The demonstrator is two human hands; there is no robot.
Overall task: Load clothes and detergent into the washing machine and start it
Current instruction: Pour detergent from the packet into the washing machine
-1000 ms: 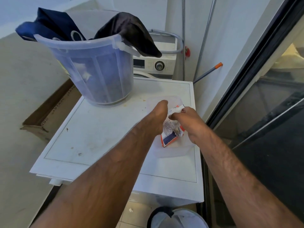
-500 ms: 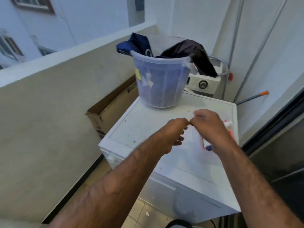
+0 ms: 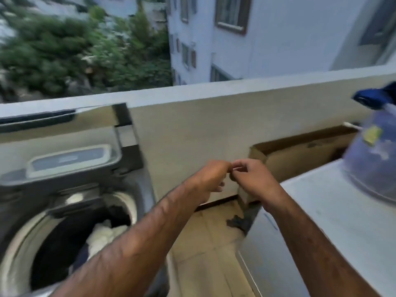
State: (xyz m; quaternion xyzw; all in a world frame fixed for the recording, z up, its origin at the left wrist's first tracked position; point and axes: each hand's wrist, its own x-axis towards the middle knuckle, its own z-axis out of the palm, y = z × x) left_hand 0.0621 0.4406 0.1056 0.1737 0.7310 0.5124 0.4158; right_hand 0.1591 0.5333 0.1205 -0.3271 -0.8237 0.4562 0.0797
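Observation:
A top-loading washing machine [image 3: 19, 243] stands at lower left with its lid [image 3: 70, 159] raised. Dark and white clothes [image 3: 102, 232] lie in its drum. My left hand [image 3: 210, 179] and my right hand [image 3: 255, 181] meet fingertip to fingertip in mid-air, right of the drum and above the floor. A small pale thing, too blurred to name, shows in my right fingers. The detergent packet is out of view. A translucent bucket [image 3: 372, 163] with a blue garment [image 3: 372, 98] over its rim stands at the right edge.
The bucket rests on a white appliance top [image 3: 321, 211] on the right. A cardboard box [image 3: 300, 155] leans against the balcony wall [image 3: 192, 125] behind it. Tiled floor [image 3: 205, 243] runs between the two machines.
My view has swung left from the white appliance top to the open washer. Both hands left the detergent packet on the top and now meet in the air between the machines.

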